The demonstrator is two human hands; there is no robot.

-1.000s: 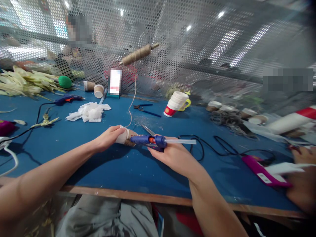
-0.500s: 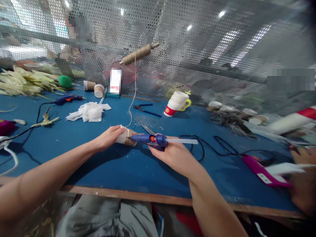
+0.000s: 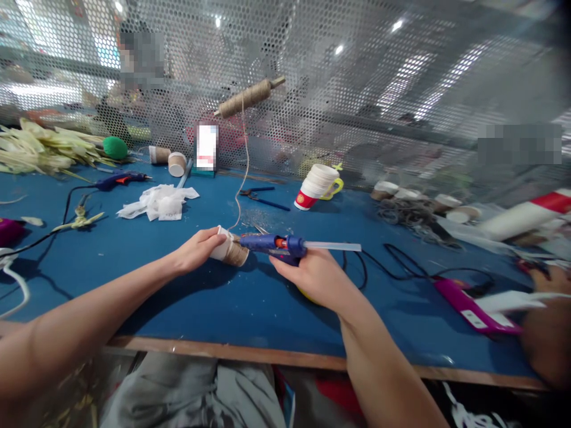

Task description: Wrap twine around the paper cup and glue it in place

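Note:
My left hand [image 3: 196, 251] is closed around the white end of a paper cup [image 3: 235, 252], which lies tilted and is partly wrapped in brown twine. A strand of twine [image 3: 246, 160] runs from this cup up to a spool [image 3: 245, 100]. In my right hand [image 3: 319, 276] is a blue glue gun [image 3: 272, 245], with a clear glue stick [image 3: 334, 245] poking out of its back. The nozzle is at the cup's side; whether it touches is hard to tell. Thin metal tips show behind the gun, and a yellow edge under my right hand; their source is mostly hidden.
Pliers [image 3: 265, 199], stacked paper cups [image 3: 317, 184] and white scraps [image 3: 158, 202] lie beyond my hands. Left are another glue gun [image 3: 120, 180] and husks [image 3: 42, 145]. A purple power strip [image 3: 473, 306], cords and a co-worker's arm [image 3: 548, 333] are right. Perforated metal mesh [image 3: 339, 113] stands behind.
The cup has turned in my left hand, showing more of its twine-wrapped side. The glue gun has shifted slightly right, and a yellow edge now shows under my right hand.

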